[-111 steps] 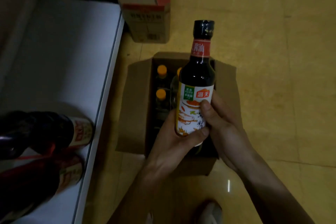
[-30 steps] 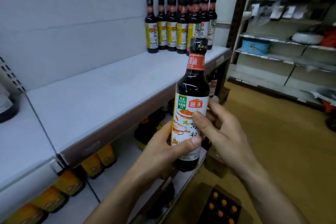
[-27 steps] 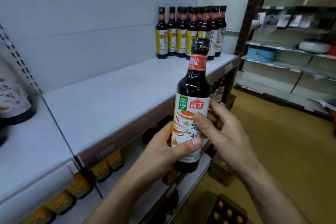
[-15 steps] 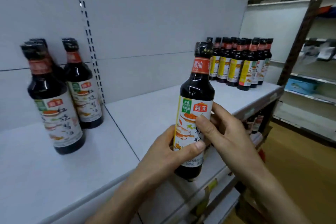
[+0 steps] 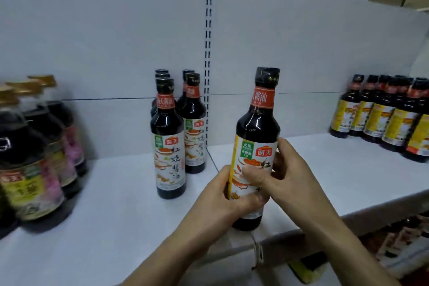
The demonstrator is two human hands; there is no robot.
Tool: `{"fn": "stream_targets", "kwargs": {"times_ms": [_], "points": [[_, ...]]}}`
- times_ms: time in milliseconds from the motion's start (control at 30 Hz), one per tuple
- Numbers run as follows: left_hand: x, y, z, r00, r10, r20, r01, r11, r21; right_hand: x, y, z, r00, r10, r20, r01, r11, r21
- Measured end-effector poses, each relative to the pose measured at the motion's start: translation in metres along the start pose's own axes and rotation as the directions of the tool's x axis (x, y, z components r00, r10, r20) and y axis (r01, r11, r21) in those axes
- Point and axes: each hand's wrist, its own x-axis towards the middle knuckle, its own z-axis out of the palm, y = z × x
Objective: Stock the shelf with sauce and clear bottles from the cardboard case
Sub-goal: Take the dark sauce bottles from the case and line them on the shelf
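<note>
- A white metal shelf [image 5: 116, 227] spans the view, with big dark gold-capped jugs [image 5: 30, 169] at nine o'clock and yellow-labelled dark bottles [image 5: 383, 121] at three.
- A cluster of white-labelled dark sauce bottles [image 5: 170, 146] stands at ten o'clock.
- The dark glass sauce bottle with an orange neck band [image 5: 257, 127] is upright at the shelf's front edge, dead centre.
- The left hand [image 5: 222, 202] curls round its lower label.
- The right hand [image 5: 294, 176] grips from three o'clock, thumb across the label.
</note>
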Motion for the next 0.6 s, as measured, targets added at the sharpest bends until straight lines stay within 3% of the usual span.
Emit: {"fn": "stream_targets", "kwargs": {"times_ms": [333, 600], "points": [[0.014, -0.012, -0.023, 0.979, -0.06, -0.194, 0.071, 0.996, 0.052, 0.048, 0.033, 0.018, 0.973, -0.028, 0.231, 0.016, 0.998, 0.054], [0.022, -0.015, -0.024, 0.942, -0.079, -0.327, 0.111, 0.99, 0.083, 0.074, 0.049, 0.026, 0.945, -0.045, 0.323, 0.018, 0.996, 0.086]]}}
